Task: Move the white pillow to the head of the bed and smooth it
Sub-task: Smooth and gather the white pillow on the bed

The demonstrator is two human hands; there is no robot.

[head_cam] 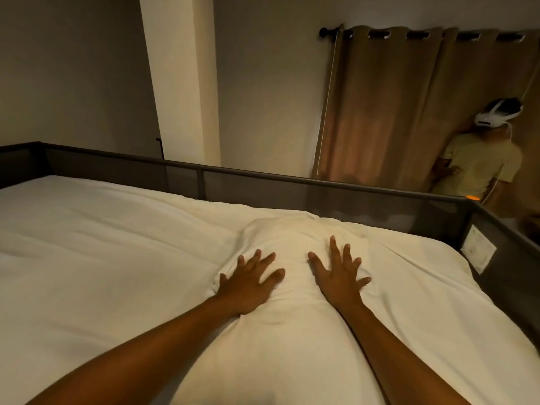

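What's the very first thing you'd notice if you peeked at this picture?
Two bare hands, the left hand and the right hand, lie flat with spread fingers on a puffy white pillow in the middle of the picture. The pillow rests on a white-sheeted bed with a dark grey metal rail around it. At far right, a person in a white headset stands by tan curtains.
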